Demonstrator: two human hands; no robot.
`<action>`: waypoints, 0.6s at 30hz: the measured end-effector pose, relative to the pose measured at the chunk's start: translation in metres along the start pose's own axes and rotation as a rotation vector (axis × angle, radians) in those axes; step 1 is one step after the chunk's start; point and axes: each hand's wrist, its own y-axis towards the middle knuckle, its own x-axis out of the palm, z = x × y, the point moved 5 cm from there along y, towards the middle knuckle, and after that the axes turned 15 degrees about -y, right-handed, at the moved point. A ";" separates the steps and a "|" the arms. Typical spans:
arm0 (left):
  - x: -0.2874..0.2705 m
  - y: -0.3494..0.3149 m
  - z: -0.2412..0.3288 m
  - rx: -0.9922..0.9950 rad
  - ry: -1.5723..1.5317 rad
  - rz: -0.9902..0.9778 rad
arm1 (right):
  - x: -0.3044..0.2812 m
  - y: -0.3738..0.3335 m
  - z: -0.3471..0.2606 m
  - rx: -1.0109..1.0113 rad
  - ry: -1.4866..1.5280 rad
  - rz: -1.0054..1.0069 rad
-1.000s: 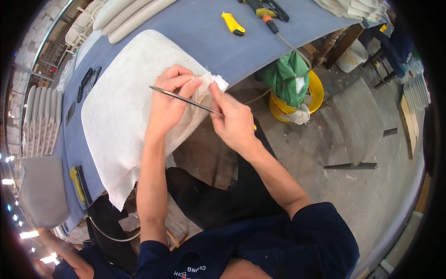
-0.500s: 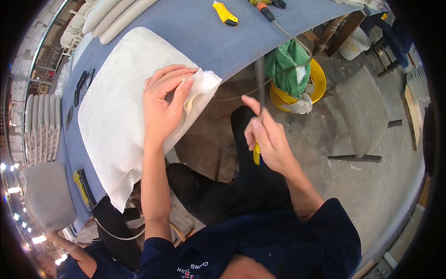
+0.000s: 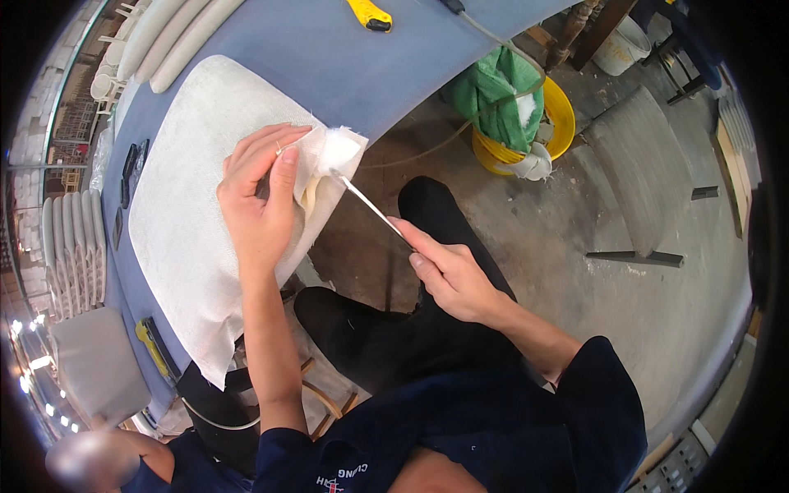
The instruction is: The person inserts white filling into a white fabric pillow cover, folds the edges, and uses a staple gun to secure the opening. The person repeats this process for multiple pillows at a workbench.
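A padded seat panel (image 3: 193, 172) in off-white fabric lies on the blue-covered table, its loose cloth hanging over the near edge. My left hand (image 3: 261, 181) is closed at its right corner, pinching the fabric edge between thumb and fingers. White stuffing (image 3: 339, 152) shows in the opened corner beside my fingertips. My right hand (image 3: 452, 275) grips a long thin metal tool (image 3: 374, 209), rather like a screwdriver. Its tip touches the stuffing at the cloth's edge; the handle is hidden in my palm.
The blue table (image 3: 353, 82) holds a yellow cutter (image 3: 370, 15), a staple gun (image 3: 156, 349) and stacked padded panels (image 3: 185, 37). A yellow bucket (image 3: 563, 123) with a green sack (image 3: 501, 99) stands on the floor. A curved panel (image 3: 637, 172) is farther right. Another person (image 3: 156, 460) sits lower left.
My right hand has swung the tool from upright over to the left, bringing its tip to the stuffing. My left hand still pinches the fabric; the corner is folded wider, showing more stuffing.
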 end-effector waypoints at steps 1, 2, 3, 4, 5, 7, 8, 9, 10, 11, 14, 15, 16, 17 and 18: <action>0.000 0.000 0.000 0.000 0.003 -0.003 | 0.002 0.002 0.001 -0.017 0.017 0.001; 0.001 -0.001 0.000 0.000 0.006 -0.005 | 0.004 0.003 0.002 0.008 0.047 -0.005; 0.001 0.000 0.000 0.003 0.007 -0.006 | 0.005 0.005 0.002 0.031 0.074 -0.008; 0.002 0.000 0.000 0.011 0.014 -0.008 | 0.006 0.006 0.002 0.054 0.102 -0.012; 0.001 0.000 -0.001 0.018 0.020 -0.011 | 0.007 0.009 0.001 0.071 0.148 -0.013; 0.001 0.000 -0.001 0.028 0.022 -0.012 | 0.009 0.014 -0.001 0.102 0.242 -0.013; 0.002 -0.001 -0.001 0.030 0.016 -0.010 | 0.009 0.013 -0.003 0.150 0.283 -0.061; 0.001 -0.001 -0.002 0.032 0.011 -0.005 | 0.007 0.013 -0.007 0.197 0.321 -0.112; 0.002 -0.001 -0.001 0.047 0.019 -0.017 | 0.006 0.012 -0.011 0.245 0.359 -0.163; 0.002 0.000 0.001 0.061 0.028 -0.029 | 0.006 0.013 -0.014 0.237 0.382 -0.187; 0.006 -0.001 0.010 0.105 0.123 -0.078 | 0.001 0.014 -0.020 0.206 0.420 -0.255; 0.007 -0.001 0.014 0.125 0.169 -0.097 | -0.003 0.017 -0.022 0.186 0.415 -0.274; 0.008 -0.003 0.016 0.170 0.178 -0.111 | -0.006 0.020 -0.026 0.165 0.410 -0.293; 0.009 -0.005 0.017 0.214 0.188 -0.125 | -0.007 0.021 -0.030 0.173 0.464 -0.304; 0.011 -0.006 0.018 0.261 0.199 -0.142 | -0.008 0.022 -0.035 0.179 0.520 -0.313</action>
